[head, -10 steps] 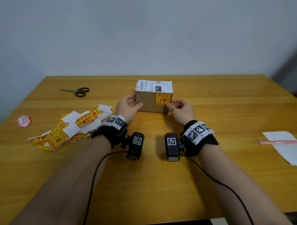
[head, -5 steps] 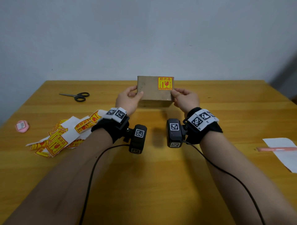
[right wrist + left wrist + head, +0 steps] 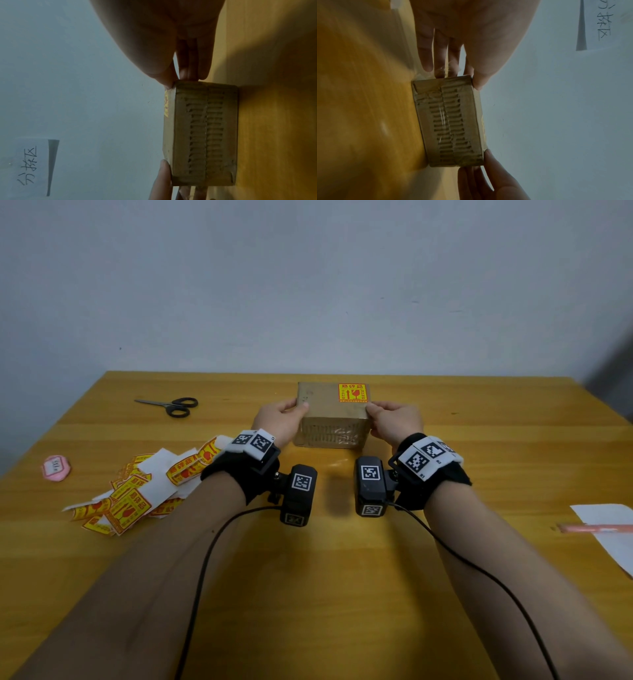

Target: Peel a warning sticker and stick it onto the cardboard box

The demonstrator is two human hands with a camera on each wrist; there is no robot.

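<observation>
The brown cardboard box [image 3: 322, 409] sits on the wooden table [image 3: 342, 577] between my hands, its taped side [image 3: 448, 121] facing me. A yellow-and-red warning sticker [image 3: 352, 392] lies flat on its top face, near the right end. My left hand [image 3: 281, 419] grips the box's left end, thumb on the top edge. At the right end my right hand [image 3: 394, 419] grips the same way, thumb touching the sticker's near corner. In the right wrist view the sticker [image 3: 166, 104] shows edge-on beside my right thumb.
A pile of loose warning stickers and white backing papers [image 3: 137, 491] lies left of my left wrist. Black scissors [image 3: 171, 405] lie at the back left, a pink round tag [image 3: 56, 468] at the left edge. A white sheet with a pink pen [image 3: 599, 528] lies right.
Both hands lifted the box and turned it, so the stickered face went from front to top and the white label went out of sight. It now rests farther back on the table.
</observation>
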